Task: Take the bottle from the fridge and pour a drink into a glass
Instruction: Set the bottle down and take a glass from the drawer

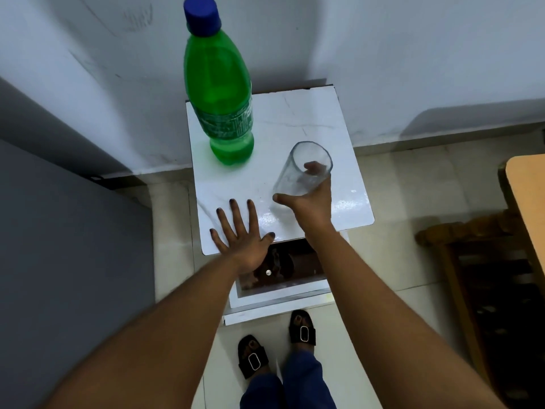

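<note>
Seen from above, nearest the viewer are two feet in black buckled sandals (277,346) on a pale tiled floor (392,178). Two bare forearms reach forward over a small white glossy table top (348,208).

The left hand (240,231) lies flat, palm down, on the near edge of the top, fingers (234,209) spread wide and holding nothing.

Just beside it, the right hand (309,199) wraps around the lower part of a clear, empty, straight-sided drinking glass (303,169). The thumb presses one side, and a fingertip shows through the far wall. The glass is tilted, its open rim leaning away from the wrist; whether its base touches the top cannot be told. It looks light, hard, smooth and breakable, so a firm hold low on the body suits it.

Beyond the fingertips of both hands, well apart from them, stands a tall green translucent plastic bottle (219,93) with a blue screw cap (202,14), upright on the far left part of the top. The cap is on. The bottle looks mostly full, so probably heavy, slightly squeezable and perhaps slick if chilled; the labelled waist is the best place to grip.

Behind it rises a pale wall (413,54).
</note>
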